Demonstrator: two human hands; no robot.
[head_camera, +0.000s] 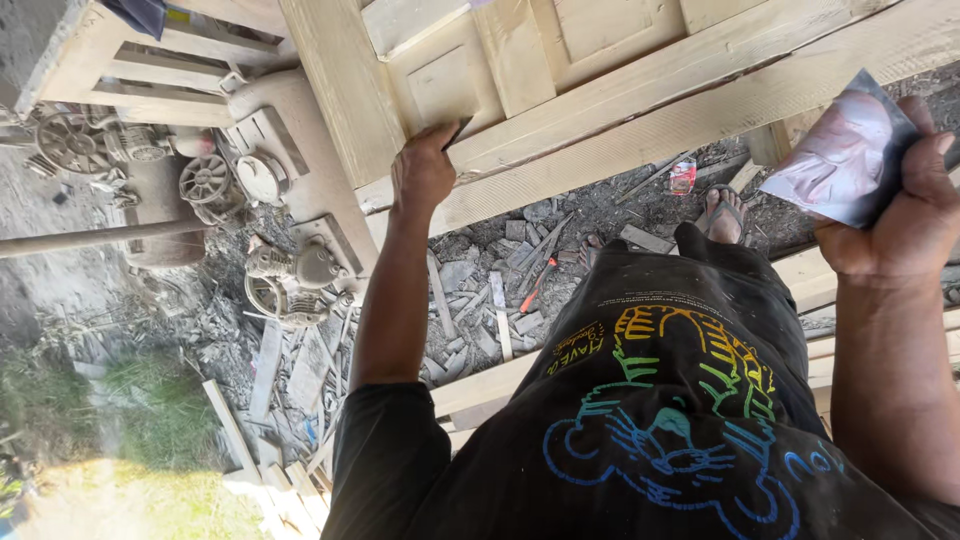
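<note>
My left hand (424, 172) rests on the edge of a pale unfinished wooden panelled door (560, 90), with the fingers pressed against the rail beside a raised panel; whether it grips something small and dark there I cannot tell. My right hand (905, 215) is raised at the right edge and holds a flat, shiny grey sheet (845, 150), like worn sandpaper or a scraper blade, pinched between thumb and fingers. The sheet is off the wood, above the door's lower rail. My black shirt with a coloured drawing fills the lower middle.
Below the door, the ground is littered with wood offcuts (500, 300) and dust. A dusty compressor with motors (290, 275) stands at left, beside a wooden frame (150, 60). A sandalled foot (722, 212) shows under the door. More planks (480, 385) lie near me.
</note>
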